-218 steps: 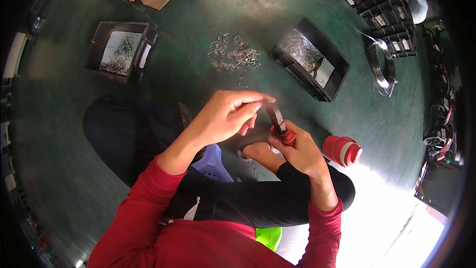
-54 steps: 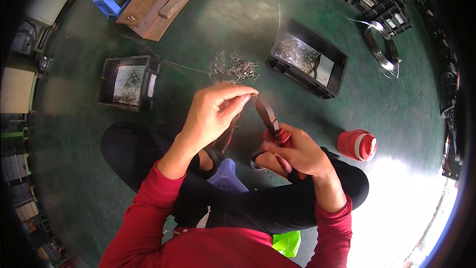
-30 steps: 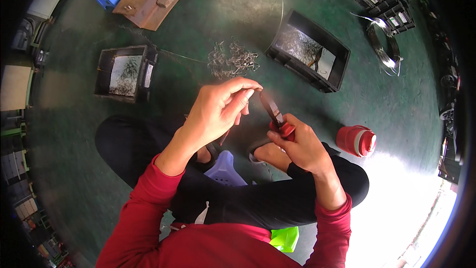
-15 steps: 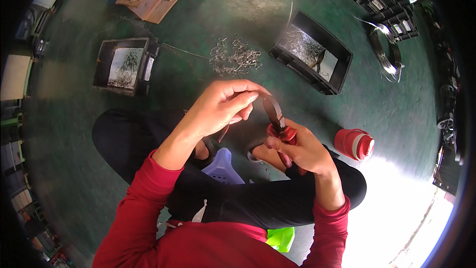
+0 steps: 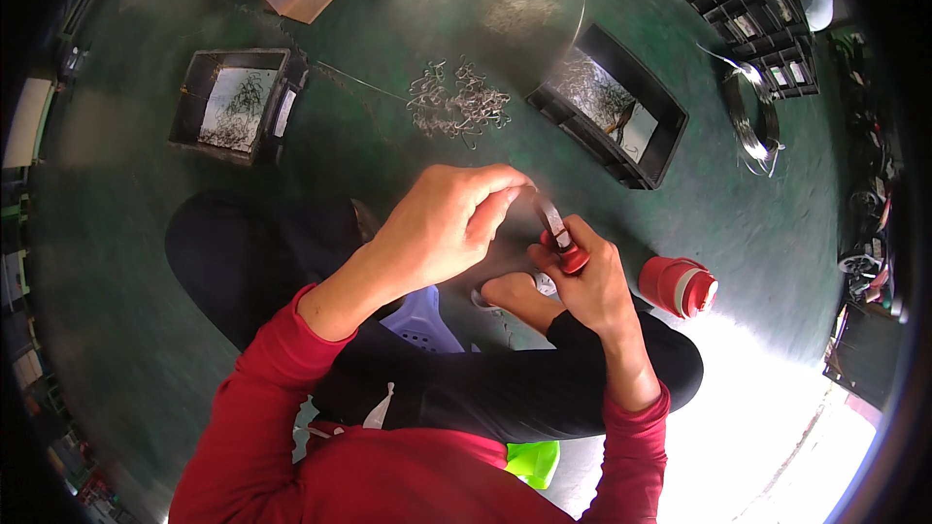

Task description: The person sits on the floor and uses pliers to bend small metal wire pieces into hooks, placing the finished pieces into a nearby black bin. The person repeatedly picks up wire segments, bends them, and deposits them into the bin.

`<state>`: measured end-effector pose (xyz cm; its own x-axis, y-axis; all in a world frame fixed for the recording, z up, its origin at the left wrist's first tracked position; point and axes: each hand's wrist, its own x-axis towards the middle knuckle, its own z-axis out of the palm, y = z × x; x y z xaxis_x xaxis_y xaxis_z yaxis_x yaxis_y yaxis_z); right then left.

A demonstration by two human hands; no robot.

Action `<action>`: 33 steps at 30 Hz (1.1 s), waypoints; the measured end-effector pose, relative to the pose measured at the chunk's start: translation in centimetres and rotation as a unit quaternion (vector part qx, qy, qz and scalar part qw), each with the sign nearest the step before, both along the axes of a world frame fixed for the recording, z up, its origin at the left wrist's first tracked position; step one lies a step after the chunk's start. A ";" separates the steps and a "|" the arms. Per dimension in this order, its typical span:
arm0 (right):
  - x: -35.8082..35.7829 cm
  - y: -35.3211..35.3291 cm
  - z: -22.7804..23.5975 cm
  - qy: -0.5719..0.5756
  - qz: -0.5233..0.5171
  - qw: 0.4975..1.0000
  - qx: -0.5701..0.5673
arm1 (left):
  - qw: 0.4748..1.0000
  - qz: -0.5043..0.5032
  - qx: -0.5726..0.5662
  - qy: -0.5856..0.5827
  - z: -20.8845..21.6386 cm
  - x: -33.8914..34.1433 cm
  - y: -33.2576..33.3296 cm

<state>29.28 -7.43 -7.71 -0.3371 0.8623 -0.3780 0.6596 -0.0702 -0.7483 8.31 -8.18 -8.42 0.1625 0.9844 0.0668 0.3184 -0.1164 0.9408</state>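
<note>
Bent hooks (image 5: 458, 103) already piled; right hand (image 5: 595, 279) grips red-handled pliers (image 5: 559, 229); left hand (image 5: 445, 215) pinched at their tip, maybe on unfinished wire piece.

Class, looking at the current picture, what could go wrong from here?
1. The left hand has its fingertips right beside the tip of the pliers in the right hand, so a slip might pinch them.
2. The pile of bent wire pieces lies loose; a careless step could scatter it.
3. The wire coil has ends sticking out, which might snag someone passing.
</note>
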 end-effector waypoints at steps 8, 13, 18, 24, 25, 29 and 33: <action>-0.2 0.0 -1.4 0.061 0.009 0.998 -0.005 | 0.998 0.034 0.046 -0.011 -0.6 0.5 0.1; 0.2 0.6 -1.2 0.093 0.022 0.990 -0.101 | 0.998 0.024 -0.028 -0.056 -0.5 0.2 0.1; 0.7 0.6 -1.3 0.086 0.028 0.988 -0.127 | 0.998 0.021 -0.043 -0.050 -0.5 0.3 0.1; 1.0 0.6 -1.5 0.126 0.024 0.980 -0.151 | 0.997 0.017 -0.061 -0.055 -0.5 0.5 0.1; 1.0 0.6 -1.6 0.145 0.024 0.977 -0.151 | 0.996 0.015 -0.068 -0.057 -0.5 0.5 0.1; 1.1 0.8 -1.6 0.153 0.036 0.972 -0.173 | 0.993 0.004 -0.094 -0.075 -0.4 0.5 0.1; 1.1 0.8 -1.3 0.131 0.037 0.975 -0.175 | 0.987 0.008 -0.114 -0.116 -0.6 0.2 0.6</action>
